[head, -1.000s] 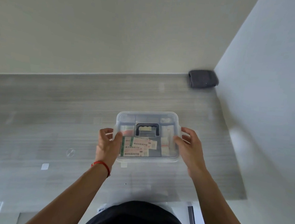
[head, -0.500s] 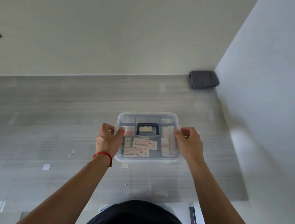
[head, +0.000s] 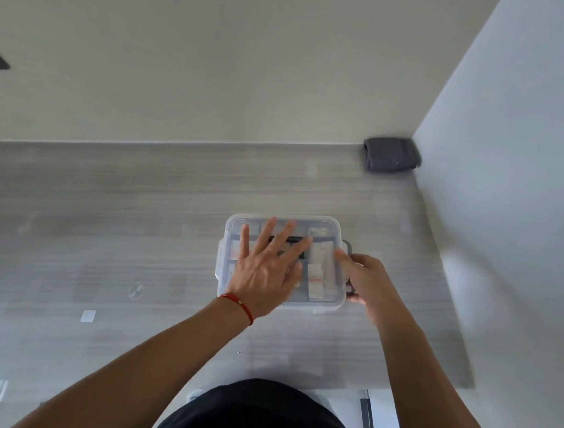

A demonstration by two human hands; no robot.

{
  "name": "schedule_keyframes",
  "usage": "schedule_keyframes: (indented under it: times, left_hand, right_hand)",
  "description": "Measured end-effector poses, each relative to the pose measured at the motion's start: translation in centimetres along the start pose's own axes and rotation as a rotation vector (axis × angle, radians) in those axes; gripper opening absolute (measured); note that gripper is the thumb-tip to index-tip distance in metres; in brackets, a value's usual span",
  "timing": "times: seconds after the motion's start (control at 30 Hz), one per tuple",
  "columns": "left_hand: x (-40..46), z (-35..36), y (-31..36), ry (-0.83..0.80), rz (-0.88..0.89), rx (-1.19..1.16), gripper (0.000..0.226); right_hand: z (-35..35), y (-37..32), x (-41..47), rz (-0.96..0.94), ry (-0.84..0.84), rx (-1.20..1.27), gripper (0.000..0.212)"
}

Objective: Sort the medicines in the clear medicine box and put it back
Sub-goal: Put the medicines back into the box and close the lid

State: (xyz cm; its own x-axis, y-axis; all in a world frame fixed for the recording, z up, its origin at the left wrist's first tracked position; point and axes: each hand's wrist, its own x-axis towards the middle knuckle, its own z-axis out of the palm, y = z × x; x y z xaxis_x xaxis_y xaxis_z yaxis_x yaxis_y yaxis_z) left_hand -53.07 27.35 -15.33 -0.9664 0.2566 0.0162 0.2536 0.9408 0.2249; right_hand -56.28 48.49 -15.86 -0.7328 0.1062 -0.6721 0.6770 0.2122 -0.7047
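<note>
Head view, read from my left to my right. Far left of my fingers, a white tape square (head: 88,316) and a faint round mark (head: 136,291) lie on the grey table (head: 105,206), both well apart from the box.

My left hand (head: 262,276), a red cord (head: 238,306) at its wrist, lies flat, palm down, on the lid of the clear box (head: 329,298). Its fingers (head: 265,234) are spread wide and extended toward the far edge of the lid; they close on nothing and cross the dark handle (head: 293,240) set in the lid. The near left part of the lid is hidden beneath this palm.

To the right of these fingers, through the lid, white medicine packs (head: 316,280) show in the right-hand compartments; their print is too blurred to read. The box sits on the table, lid on, between my two hands.

My right hand (head: 369,285) is at the right side of the box. Its fingers (head: 343,257) are curled against the lid's right edge at the side latch (head: 347,246); motion blur leaves it unclear whether they grip the latch or only touch it.

Far beyond my right fingers, a dark folded cloth (head: 391,155) lies in the corner where the table meets the two walls (head: 514,164).
</note>
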Motion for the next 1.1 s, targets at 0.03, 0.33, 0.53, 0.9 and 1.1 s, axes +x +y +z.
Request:
schedule_keyframes:
  times: [0.03,0.33,0.53,0.9,1.1]
  left_hand:
    - [-0.1,0.5,0.3,-0.037,0.0,0.047,0.05]
    - [-0.1,1.6,0.1,-0.034,-0.004,0.117,0.054]
    - [-0.2,1.3,0.2,-0.088,-0.001,0.098,0.056]
    - [-3.0,0.0,-6.7,0.119,-0.45,-0.488,0.076]
    - [-3.5,-1.1,-7.0,-0.152,-1.126,-1.345,0.16]
  right_hand:
    - [0.1,-0.1,-0.1,-0.023,0.023,-0.022,0.049]
    - [2.6,-0.7,-2.4,-0.249,0.184,-0.408,0.029]
    - [4.8,-1.0,-4.0,-0.331,0.24,-0.579,0.039]
    - [6.3,0.4,-4.3,-0.356,0.236,-0.618,0.082]
    - [6.2,1.0,-4.2,-0.388,0.265,-0.676,0.083]
